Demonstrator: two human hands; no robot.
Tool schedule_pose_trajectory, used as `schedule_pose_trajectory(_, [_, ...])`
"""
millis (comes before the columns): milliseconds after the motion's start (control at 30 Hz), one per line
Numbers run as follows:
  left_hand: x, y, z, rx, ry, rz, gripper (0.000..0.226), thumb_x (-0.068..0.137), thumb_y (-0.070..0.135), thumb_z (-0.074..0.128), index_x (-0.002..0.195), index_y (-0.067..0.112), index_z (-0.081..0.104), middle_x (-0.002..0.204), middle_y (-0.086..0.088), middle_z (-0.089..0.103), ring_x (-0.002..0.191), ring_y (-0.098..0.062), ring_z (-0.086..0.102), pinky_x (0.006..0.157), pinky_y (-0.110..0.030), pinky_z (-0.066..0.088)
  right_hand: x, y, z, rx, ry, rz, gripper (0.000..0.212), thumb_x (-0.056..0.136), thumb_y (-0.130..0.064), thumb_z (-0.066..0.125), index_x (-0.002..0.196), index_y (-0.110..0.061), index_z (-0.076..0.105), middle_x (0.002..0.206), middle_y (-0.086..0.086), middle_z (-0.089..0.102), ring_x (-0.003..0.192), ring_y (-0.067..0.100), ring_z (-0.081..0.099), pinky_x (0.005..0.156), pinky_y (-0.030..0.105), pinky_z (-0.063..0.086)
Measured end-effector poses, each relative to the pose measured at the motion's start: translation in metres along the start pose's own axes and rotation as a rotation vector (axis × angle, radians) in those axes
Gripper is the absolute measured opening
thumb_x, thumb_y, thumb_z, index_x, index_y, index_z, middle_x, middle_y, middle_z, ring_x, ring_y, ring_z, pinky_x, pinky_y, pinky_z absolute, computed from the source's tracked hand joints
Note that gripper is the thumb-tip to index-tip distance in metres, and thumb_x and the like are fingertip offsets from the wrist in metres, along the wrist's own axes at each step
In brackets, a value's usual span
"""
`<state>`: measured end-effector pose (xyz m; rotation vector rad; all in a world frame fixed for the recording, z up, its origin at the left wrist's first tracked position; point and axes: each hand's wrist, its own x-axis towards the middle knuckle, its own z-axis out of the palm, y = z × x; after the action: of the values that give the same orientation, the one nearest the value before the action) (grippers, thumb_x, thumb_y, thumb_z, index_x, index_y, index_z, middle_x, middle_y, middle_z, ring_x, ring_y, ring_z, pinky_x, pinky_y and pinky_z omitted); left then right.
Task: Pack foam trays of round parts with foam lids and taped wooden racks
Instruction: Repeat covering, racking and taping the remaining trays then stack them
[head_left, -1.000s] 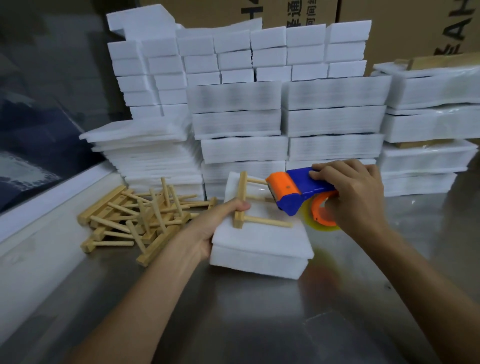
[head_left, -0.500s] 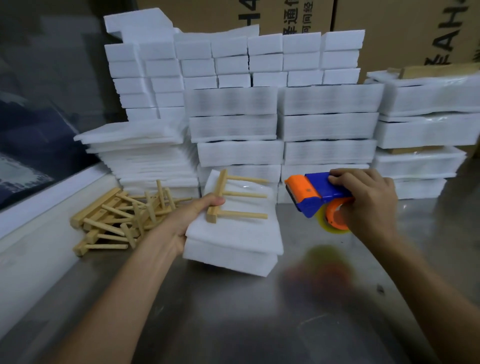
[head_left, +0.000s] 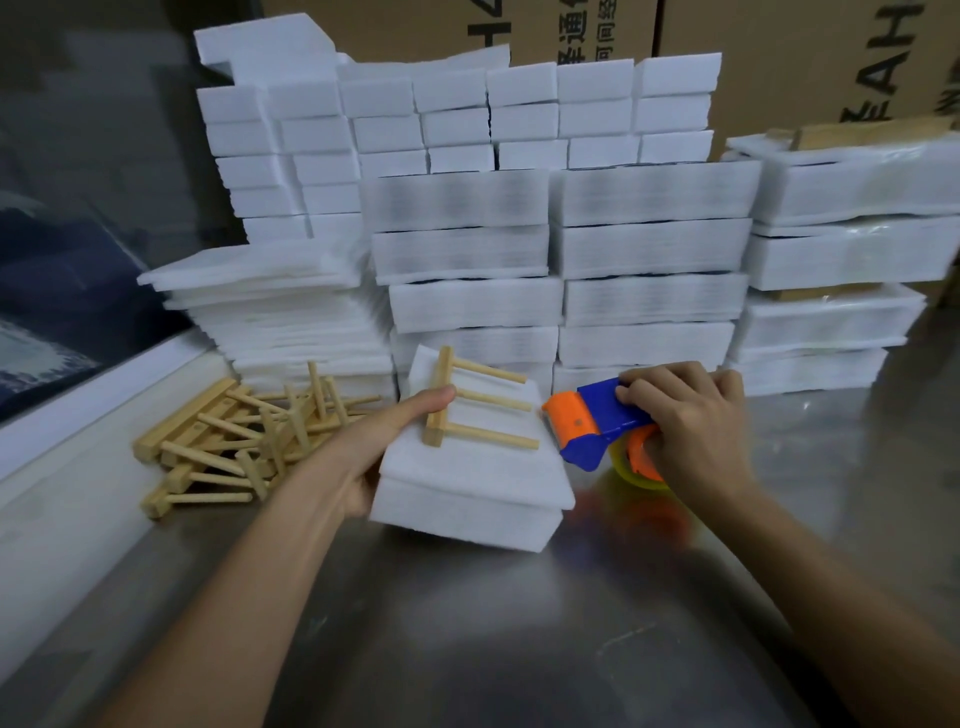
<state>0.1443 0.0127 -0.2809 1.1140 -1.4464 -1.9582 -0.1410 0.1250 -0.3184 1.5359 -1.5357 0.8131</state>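
A white foam tray with its foam lid (head_left: 467, 493) is tilted up off the steel table, its front edge low. On the lid lies a wooden rack (head_left: 470, 402) with three pegs pointing right. My left hand (head_left: 374, 447) grips the tray's left side, thumb pressing the rack's bar down onto the lid. My right hand (head_left: 685, 421) holds a blue and orange tape dispenser (head_left: 597, 426), whose orange head sits at the lid's right edge beside the peg tips. The tray's contents are hidden under the lid.
A heap of loose wooden racks (head_left: 239, 441) lies left of the tray. Stacks of foam sheets (head_left: 280, 322), foam trays (head_left: 644, 260) and wrapped packs (head_left: 841, 249) wall off the back, with cardboard boxes (head_left: 779, 47) behind. The steel table (head_left: 519, 623) stretches toward me.
The tape dispenser came off the rack, drew back to the right, then returned to the lid's right edge. My left hand shifted the tray slightly left and tilted it.
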Motion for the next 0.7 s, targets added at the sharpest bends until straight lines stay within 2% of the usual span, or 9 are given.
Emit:
schedule_pose_trajectory(67, [-0.001,-0.002,0.000,-0.020,-0.025,0.002,0.082,0.040,0.048,0.096,0.112,0.016,0.075,0.114,-0.014,0.072,0.104,-0.032,0.069,0.092,-0.050,0.053,0.000,-0.003,0.001,-0.003,-0.001,-0.003,0.029,0.065,0.009,0.072,0.086,-0.012,0.071,0.101,0.001,0.073,0.086,0.032,0.064,0.070,0.043,0.039])
schedule_pose_trajectory(167, [-0.001,-0.005,-0.001,-0.071,-0.033,0.019,0.078,0.045,0.048,0.095,0.113,0.015,0.074,0.115,-0.015,0.071,0.104,-0.032,0.069,0.088,-0.051,0.055,0.000,-0.004,0.001,-0.008,-0.010,-0.001,0.032,0.063,0.010,0.075,0.086,-0.012,0.071,0.100,0.001,0.073,0.086,0.033,0.064,0.070,0.044,0.040])
schedule_pose_trajectory(267, [-0.001,-0.007,0.000,-0.092,-0.020,0.027,0.052,0.061,0.044,0.086,0.104,0.016,0.078,0.113,-0.016,0.071,0.098,-0.032,0.071,0.079,-0.048,0.058,-0.001,-0.002,0.001,-0.009,-0.019,-0.004,0.032,0.063,0.009,0.077,0.087,-0.012,0.071,0.101,0.002,0.073,0.086,0.034,0.064,0.070,0.045,0.040])
schedule_pose_trajectory(333, [-0.002,-0.008,0.000,-0.079,-0.012,0.009,0.045,0.064,0.042,0.083,0.100,0.016,0.079,0.111,-0.017,0.072,0.094,-0.032,0.072,0.077,-0.046,0.058,0.000,-0.003,0.001,-0.015,-0.023,-0.003,0.031,0.063,0.008,0.078,0.087,-0.012,0.071,0.101,0.002,0.073,0.087,0.033,0.065,0.071,0.045,0.040])
schedule_pose_trajectory(433, [-0.002,-0.006,0.002,-0.061,-0.019,0.002,0.053,0.055,0.044,0.089,0.100,0.017,0.079,0.109,-0.016,0.073,0.092,-0.031,0.073,0.072,-0.044,0.059,-0.001,-0.005,0.001,-0.035,-0.024,-0.005,0.031,0.063,0.008,0.077,0.086,-0.013,0.071,0.098,0.001,0.073,0.085,0.032,0.064,0.070,0.044,0.040])
schedule_pose_trajectory(533, [-0.001,-0.009,0.005,-0.090,-0.003,0.002,0.064,0.052,0.044,0.089,0.108,0.015,0.076,0.110,-0.015,0.072,0.094,-0.032,0.072,0.076,-0.044,0.058,0.003,-0.002,0.001,-0.043,-0.047,-0.029,0.031,0.063,0.008,0.077,0.085,-0.013,0.070,0.097,0.000,0.073,0.084,0.032,0.064,0.070,0.043,0.039])
schedule_pose_trajectory(633, [-0.001,-0.018,0.014,-0.146,-0.006,-0.007,0.054,0.061,0.040,0.085,0.107,0.013,0.077,0.111,-0.015,0.072,0.093,-0.031,0.072,0.073,-0.042,0.059,0.007,0.006,0.000,-0.059,-0.078,-0.040,0.031,0.064,0.008,0.078,0.086,-0.013,0.070,0.097,0.001,0.073,0.084,0.033,0.064,0.071,0.044,0.039])
schedule_pose_trajectory(700, [-0.004,-0.018,0.018,-0.126,-0.003,-0.009,0.055,0.059,0.043,0.084,0.105,0.013,0.077,0.109,-0.015,0.073,0.093,-0.030,0.073,0.071,-0.040,0.059,0.007,0.011,0.000,-0.076,-0.094,-0.061,0.030,0.065,0.008,0.077,0.086,-0.013,0.070,0.098,0.002,0.073,0.085,0.033,0.064,0.072,0.044,0.039])
